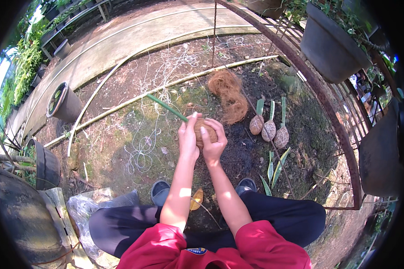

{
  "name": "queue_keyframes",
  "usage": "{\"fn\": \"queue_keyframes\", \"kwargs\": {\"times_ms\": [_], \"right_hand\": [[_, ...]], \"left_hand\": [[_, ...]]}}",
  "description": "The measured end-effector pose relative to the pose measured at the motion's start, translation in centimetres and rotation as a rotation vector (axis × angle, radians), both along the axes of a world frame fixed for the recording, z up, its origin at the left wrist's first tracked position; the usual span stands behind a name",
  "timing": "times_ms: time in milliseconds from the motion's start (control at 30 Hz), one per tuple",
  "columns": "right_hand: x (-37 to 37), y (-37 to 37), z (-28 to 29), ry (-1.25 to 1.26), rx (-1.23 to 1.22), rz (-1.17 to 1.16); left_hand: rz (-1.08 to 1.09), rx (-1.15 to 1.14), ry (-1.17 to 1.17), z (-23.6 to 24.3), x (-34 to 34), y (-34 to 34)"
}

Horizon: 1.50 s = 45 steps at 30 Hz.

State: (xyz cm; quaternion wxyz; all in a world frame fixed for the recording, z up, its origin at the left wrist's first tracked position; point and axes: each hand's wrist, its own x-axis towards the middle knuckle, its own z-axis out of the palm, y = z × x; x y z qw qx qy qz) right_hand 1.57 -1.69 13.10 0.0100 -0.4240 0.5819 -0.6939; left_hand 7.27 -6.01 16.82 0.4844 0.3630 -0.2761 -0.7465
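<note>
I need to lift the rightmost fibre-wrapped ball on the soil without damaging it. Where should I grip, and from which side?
Probably grip the rightmost wrapped ball around its round fibre-bound body, coming from its right, where the soil lies open. Its green leaf points away from the person and looks fragile, so leave it alone. The middle ball sits close against its left side, leaving little room for fingers there.

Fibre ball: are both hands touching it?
Touching. The head view shows the left hand and right hand wrapped around the fibre ball, fingers pressed onto it.
</note>
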Motion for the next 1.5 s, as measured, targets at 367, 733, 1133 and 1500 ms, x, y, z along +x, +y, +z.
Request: {"fn": "queue_keyframes", "kwargs": {"times_ms": [367, 733, 1133, 1500], "right_hand": [[-0.6, 0.4, -1.6, 0.085, 0.017, 0.137], [-1.7, -0.2, -2.5, -1.756, -0.044, 0.723], [-3.0, 0.4, -2.7, -1.730, 0.065, 0.941], [-1.3, 0.4, -0.5, -0.203, -0.113, 0.177]], "left_hand": [[0.139, -0.081, -0.084, -1.4, -0.5, 0.3], [-0.306, -0.436, -0.130, -3.8, 1.1, -1.4], [-0.400, -0.409, -0.024, -3.6, 2.5, -1.3], [0.261, -0.076, -0.117, -3.0, -2.1, 1.6]]}}
